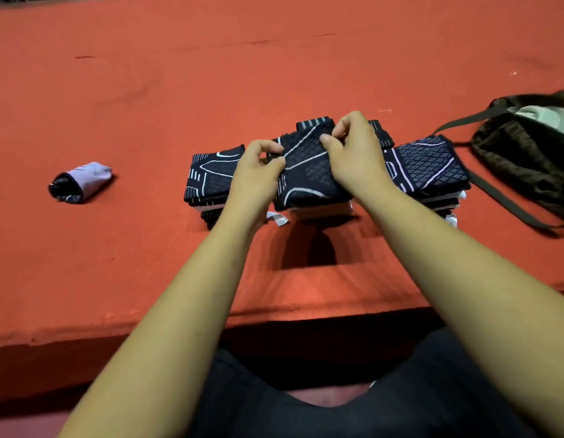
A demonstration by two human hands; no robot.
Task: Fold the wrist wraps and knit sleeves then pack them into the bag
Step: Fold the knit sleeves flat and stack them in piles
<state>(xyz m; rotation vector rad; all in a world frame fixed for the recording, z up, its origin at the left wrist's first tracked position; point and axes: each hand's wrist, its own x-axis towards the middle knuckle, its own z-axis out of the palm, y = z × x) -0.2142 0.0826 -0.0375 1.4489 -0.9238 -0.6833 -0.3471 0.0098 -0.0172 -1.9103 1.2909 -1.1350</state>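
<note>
Lying between the two hands, the dark knit sleeve (306, 167) had its long axis running away from the person, its grey-striped cuff pointing to the far side beyond the fingers and its near end curling down toward the wrists. It rested on top of a stack of sleeves (432, 165) whose long axis ran crosswise, sticking out past the left hand on one side and past the right hand on the other. The left hand (258, 175) gripped the sleeve's left edge, thumb and curled fingers pinching the fabric. The right hand (353, 156), a little farther forward, pinched the cloth near the cuff between thumb and forefinger, the other fingers curled in. Both forearms were bare and stretched forward, converging on the sleeve from the near edge of the red table (274, 74). White tags (279, 219) poked out from under the stack just beside the left wrist. Well to the left of the left hand lay a rolled sleeve (80, 183), its dark end turned toward the near left. To the right of the right hand, beyond the stack's end, sat the dark bag (527, 159), something pale showing in its open mouth, one strap trailing toward the near side
</note>
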